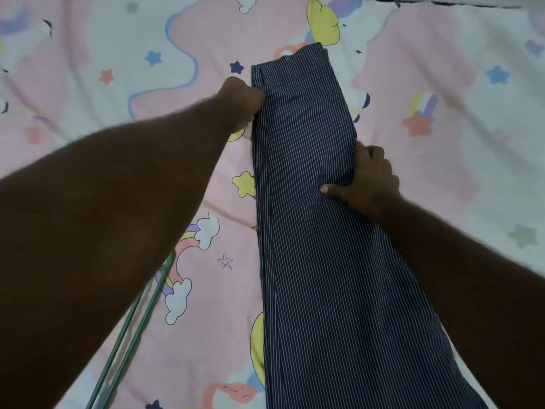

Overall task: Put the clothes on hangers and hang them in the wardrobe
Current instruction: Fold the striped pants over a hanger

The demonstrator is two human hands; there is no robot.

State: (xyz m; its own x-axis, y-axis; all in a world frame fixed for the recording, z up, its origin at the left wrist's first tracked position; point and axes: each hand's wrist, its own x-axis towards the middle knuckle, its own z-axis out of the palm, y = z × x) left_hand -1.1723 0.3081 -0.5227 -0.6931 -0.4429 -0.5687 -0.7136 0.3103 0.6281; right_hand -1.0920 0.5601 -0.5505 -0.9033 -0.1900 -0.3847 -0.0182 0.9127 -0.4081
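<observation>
Dark blue trousers with thin white stripes [306,202] lie folded lengthwise on the bed, running from the near edge towards the far middle. My left hand [243,97] grips their left edge near the far end, fingers curled into the cloth. At the right edge, about halfway along, my right hand [370,180] pinches the fabric, its thumb pressed flat on top and its fingers tucked under the fold. A green wire hanger [129,329] lies on the bed at the lower left, mostly hidden under my left forearm.
The bed is covered by a pink and white sheet [118,69] printed with stars, clouds and rainbows. Its far edge [442,2] shows at the top right.
</observation>
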